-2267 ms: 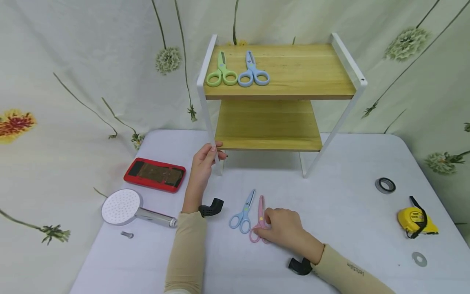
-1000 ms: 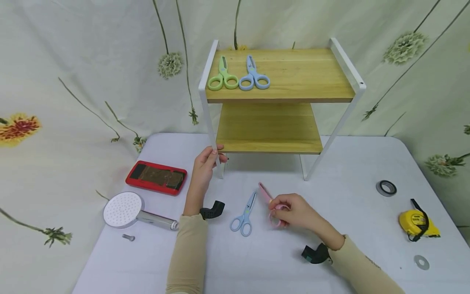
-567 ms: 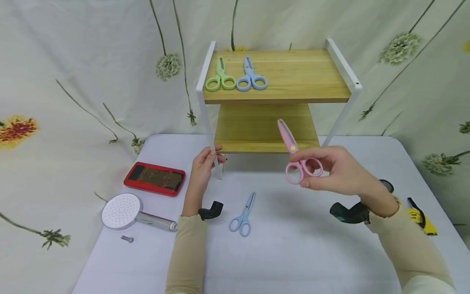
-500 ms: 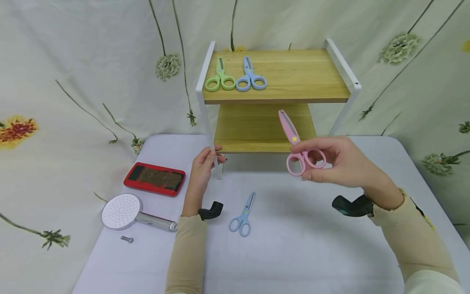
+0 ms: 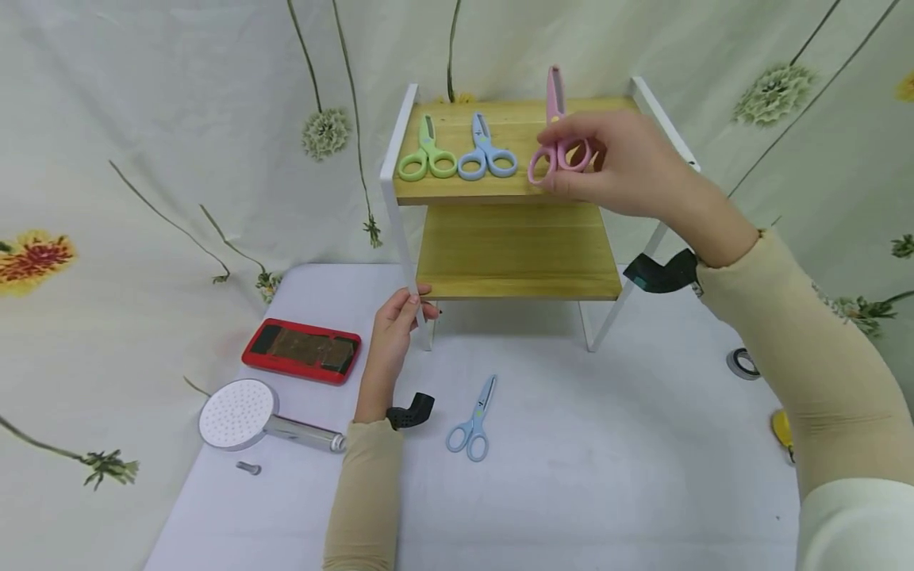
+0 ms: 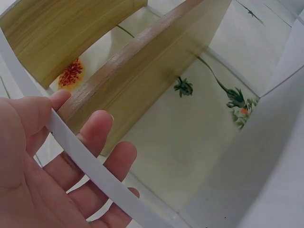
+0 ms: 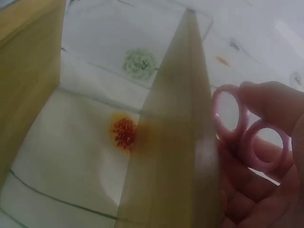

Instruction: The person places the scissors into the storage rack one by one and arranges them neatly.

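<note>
Pink scissors (image 5: 554,97) are pinched by their handles in my right hand (image 5: 617,162), over the upper board of a two-tier shelf (image 5: 600,190). In the right wrist view the scissors' pink loops (image 7: 251,142) show beside the board's edge; I cannot tell whether they touch it. Green scissors (image 5: 427,151) and blue scissors (image 5: 482,151) lie side by side on the upper board, left of the pink pair. My left hand (image 5: 396,321) grips the shelf's white left leg (image 6: 90,164) near the lower board, thumb and fingers around it. Other light-blue scissors (image 5: 473,424) lie on the table.
On the left lie a red-framed case (image 5: 301,350), a shower head (image 5: 239,414) and a small metal bolt (image 5: 248,468). At right are a roll of black tape (image 5: 743,363) and a yellow tape measure (image 5: 781,428), partly hidden by my right sleeve.
My right hand has picked the pink scissors up from the table and carried them up to the top board. My left hand stays on the shelf leg.
</note>
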`<state>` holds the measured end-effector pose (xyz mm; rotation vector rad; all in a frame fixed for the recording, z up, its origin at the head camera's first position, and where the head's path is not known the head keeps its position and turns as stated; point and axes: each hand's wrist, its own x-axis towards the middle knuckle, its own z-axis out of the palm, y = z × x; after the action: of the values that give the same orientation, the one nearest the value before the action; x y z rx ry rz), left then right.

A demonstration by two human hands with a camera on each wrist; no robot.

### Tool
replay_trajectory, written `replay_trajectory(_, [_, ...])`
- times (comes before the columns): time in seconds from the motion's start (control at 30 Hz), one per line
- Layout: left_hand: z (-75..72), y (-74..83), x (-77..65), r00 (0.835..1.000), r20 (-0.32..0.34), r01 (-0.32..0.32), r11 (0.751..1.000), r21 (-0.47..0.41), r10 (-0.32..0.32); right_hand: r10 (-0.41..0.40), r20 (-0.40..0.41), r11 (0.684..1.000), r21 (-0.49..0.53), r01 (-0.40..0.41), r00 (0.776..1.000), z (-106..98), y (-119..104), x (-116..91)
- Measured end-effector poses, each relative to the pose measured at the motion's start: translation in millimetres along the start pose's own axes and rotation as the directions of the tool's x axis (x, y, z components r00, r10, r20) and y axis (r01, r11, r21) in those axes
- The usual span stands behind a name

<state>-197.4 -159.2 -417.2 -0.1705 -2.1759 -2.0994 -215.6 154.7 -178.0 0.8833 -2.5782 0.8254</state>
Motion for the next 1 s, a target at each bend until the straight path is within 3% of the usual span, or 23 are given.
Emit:
replay_trajectory(0.1, [0.0, 0.0, -0.3, 1.000, -0.004, -0.002, 1.000, -0.002, 0.002, 0.017, 0.035, 0.998, -0.059, -0.014, 0.999, 0, 7, 14])
replay_trajectory(0.3, [1.2, 0.4, -0.5, 1.000, 0.003, -0.004, 1.000, -0.011, 0.004, -0.038, 0.060, 0.989, -0.143, 0.046, 0.997, 10, 18, 22])
replay_trajectory(0.9, [0.7, 1.3, -1.7, 1.000, 0.004, -0.005, 1.000, 0.002, 0.005, -0.078, 0.008, 0.989, -0.128, 0.078, 0.997, 18, 19, 20])
replay_trajectory(1.0, [1.4, 1.3, -1.9, 1.000, 0.007, -0.016, 1.000, 0.001, 0.016, -0.074, -0.050, 0.991, -0.118, 0.067, 0.996, 18, 19, 14])
